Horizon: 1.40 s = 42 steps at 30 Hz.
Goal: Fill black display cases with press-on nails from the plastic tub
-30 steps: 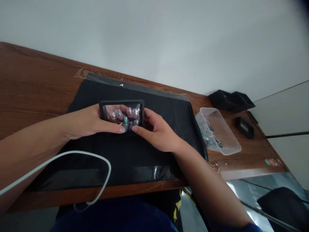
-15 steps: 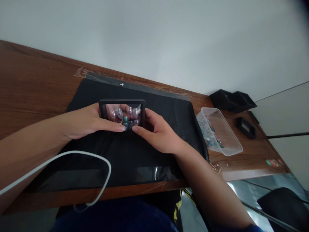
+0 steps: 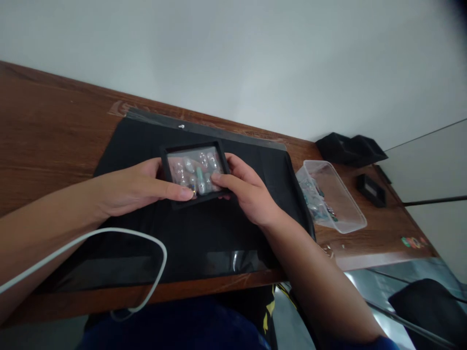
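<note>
A small black-framed display case [image 3: 171, 167] with a clear window shows several small coloured stones, one of them green. I hold it in both hands over a black cloth mat [image 3: 204, 233]. My left hand [image 3: 142, 187] grips its left side, thumb laid along the near edge. My right hand [image 3: 246, 189] grips its right side, thumb pressing on the clear window. The case is tilted, its face turned up toward me.
The mat lies on a brown wooden table [image 3: 44, 126]. A clear plastic tub [image 3: 337, 199] with several small pieces sits at the right. Black boxes [image 3: 350, 148] and a small black case [image 3: 370, 189] lie beyond it. A white cable [image 3: 109, 233] loops over my left forearm.
The case has tipped from nearly upright to face up and shifted slightly right. My right thumb has moved from its lower edge onto the clear window.
</note>
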Each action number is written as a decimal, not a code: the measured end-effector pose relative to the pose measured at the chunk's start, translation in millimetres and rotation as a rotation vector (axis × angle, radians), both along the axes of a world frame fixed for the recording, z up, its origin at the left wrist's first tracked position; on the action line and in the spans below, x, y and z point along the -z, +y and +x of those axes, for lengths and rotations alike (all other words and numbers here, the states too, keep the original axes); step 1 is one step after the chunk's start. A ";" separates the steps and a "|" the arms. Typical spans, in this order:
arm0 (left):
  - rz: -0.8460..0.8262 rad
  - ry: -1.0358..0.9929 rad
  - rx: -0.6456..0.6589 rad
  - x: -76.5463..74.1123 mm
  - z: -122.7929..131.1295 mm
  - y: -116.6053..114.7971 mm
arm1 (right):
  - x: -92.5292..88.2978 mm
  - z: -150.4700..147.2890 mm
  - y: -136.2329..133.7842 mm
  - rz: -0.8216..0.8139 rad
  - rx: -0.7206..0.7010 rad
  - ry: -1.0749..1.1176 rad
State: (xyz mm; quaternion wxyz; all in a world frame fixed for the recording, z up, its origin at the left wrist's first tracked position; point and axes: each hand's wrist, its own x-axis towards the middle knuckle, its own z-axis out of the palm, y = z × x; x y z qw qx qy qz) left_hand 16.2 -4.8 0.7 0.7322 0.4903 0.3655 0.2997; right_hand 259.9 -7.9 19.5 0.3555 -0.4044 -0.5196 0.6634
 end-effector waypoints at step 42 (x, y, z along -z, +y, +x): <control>-0.038 -0.317 -0.048 0.4 12.6 -10.7 | -4.3 15.2 16.3 -0.149 0.029 0.105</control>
